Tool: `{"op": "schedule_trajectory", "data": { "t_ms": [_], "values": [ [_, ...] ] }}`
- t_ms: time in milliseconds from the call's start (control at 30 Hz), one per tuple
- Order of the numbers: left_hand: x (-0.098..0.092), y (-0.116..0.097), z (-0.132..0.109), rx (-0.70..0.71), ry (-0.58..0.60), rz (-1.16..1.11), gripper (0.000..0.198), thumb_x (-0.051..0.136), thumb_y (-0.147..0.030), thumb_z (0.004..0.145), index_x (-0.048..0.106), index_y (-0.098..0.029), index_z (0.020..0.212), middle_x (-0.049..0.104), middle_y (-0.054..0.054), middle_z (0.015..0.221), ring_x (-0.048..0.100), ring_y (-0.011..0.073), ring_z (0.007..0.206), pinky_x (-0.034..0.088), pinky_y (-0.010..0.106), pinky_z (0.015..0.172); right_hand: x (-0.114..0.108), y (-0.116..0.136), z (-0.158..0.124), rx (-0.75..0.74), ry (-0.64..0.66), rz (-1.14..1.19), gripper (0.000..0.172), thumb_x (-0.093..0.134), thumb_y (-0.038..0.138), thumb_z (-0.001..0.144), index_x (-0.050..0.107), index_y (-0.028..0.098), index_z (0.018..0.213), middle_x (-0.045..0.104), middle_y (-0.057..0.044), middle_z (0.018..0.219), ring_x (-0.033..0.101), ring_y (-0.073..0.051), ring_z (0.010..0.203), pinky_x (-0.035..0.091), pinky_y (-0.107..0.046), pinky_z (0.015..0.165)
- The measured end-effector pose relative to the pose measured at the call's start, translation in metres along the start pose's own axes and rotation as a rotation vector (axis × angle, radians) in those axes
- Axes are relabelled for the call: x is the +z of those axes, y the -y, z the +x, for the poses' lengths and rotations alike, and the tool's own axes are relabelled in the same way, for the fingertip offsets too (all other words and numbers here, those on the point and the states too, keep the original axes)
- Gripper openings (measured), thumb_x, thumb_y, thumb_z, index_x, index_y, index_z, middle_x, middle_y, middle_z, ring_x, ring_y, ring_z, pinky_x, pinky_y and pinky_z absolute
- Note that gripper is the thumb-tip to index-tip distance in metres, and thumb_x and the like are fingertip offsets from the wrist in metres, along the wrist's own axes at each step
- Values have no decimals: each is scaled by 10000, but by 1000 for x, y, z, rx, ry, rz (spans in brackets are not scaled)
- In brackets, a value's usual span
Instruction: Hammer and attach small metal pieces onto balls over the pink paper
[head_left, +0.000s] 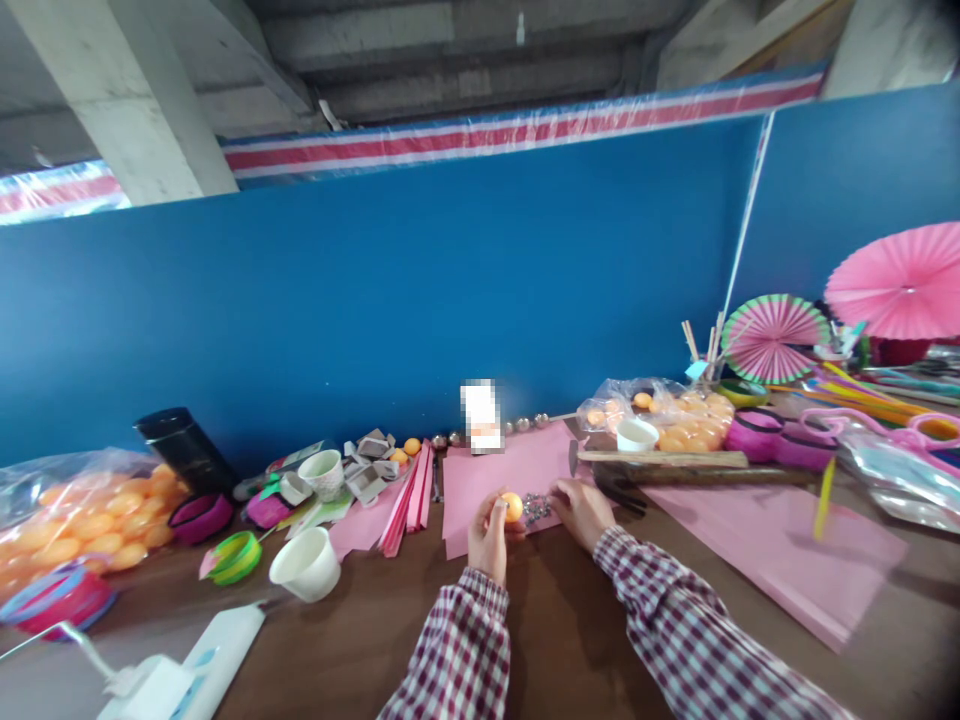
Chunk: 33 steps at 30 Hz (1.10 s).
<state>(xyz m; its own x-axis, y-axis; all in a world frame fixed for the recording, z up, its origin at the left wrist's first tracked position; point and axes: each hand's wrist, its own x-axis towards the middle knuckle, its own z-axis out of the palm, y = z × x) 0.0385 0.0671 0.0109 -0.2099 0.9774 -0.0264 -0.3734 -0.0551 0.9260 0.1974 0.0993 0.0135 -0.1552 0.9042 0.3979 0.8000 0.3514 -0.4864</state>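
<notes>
My left hand [489, 537] is closed around an orange ping-pong ball [513, 507], gripping it between thumb and fingers. Just right of the ball, a small heap of shiny metal pieces [536, 509] lies on a pink paper sheet [469, 477]. At the heap's right edge is my right hand [583, 512], its fingertips pinched together over the paper. Whatever might be between those fingertips is too small to make out. Several metal balls [523, 424] line the sheet's far edge.
Bags of orange balls stand at left [97, 520] and right [686, 420]. A white cup [306, 565] and a power strip [217, 655] are to the left. A hammer [664, 459] lies beyond my right hand. A blue partition [420, 280] rises behind.
</notes>
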Motion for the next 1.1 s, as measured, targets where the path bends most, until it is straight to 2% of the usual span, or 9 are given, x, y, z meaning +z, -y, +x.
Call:
{"op": "schedule_trajectory", "data": {
  "t_ms": [233, 433, 633, 800, 933, 1100],
  "values": [
    [0, 0, 1, 7, -3, 2, 493, 582, -440, 629, 565, -102, 987, 605, 58, 684, 560, 99, 465, 441, 192, 394, 1, -1, 0, -10, -3, -12, 130, 448, 233, 718, 575, 204, 725, 606, -3, 678, 520, -117, 618, 332, -205, 571],
    [-1, 1, 1, -7, -4, -23, 462, 583, -414, 642, 559, -118, 996, 605, 45, 670, 569, 104, 484, 442, 191, 406, 1, -2, 1, 13, -12, 32, 141, 451, 235, 719, 586, 203, 745, 618, -16, 719, 538, -134, 672, 372, -223, 625],
    [2, -6, -2, -69, 38, -290, 422, 625, -321, 631, 534, -154, 1008, 625, 55, 791, 612, 138, 622, 495, 278, 606, -3, 18, -5, 31, -228, 306, 160, 452, 281, 744, 578, 184, 769, 619, -52, 814, 538, -182, 806, 396, -306, 763],
    [5, -9, -4, -72, 78, -323, 395, 632, -293, 635, 537, -167, 997, 627, 56, 840, 618, 153, 703, 483, 305, 694, -2, 41, -13, 63, -112, 762, 228, 469, 359, 747, 567, 169, 826, 616, -47, 766, 566, -158, 707, 457, -280, 663],
    [5, -8, -3, -91, 88, -308, 384, 632, -278, 642, 533, -146, 989, 624, 74, 855, 616, 160, 728, 487, 290, 686, -2, 46, -14, 97, -46, 898, 232, 518, 379, 715, 581, 163, 772, 609, -21, 701, 552, -133, 644, 453, -262, 626],
    [7, -10, -5, -114, 65, -263, 399, 658, -275, 611, 545, -148, 972, 625, 81, 880, 610, 150, 718, 494, 271, 647, 2, 46, -13, 158, 38, 1076, 226, 611, 354, 641, 591, 160, 756, 613, -19, 749, 548, -131, 698, 449, -266, 669]
  ]
}}
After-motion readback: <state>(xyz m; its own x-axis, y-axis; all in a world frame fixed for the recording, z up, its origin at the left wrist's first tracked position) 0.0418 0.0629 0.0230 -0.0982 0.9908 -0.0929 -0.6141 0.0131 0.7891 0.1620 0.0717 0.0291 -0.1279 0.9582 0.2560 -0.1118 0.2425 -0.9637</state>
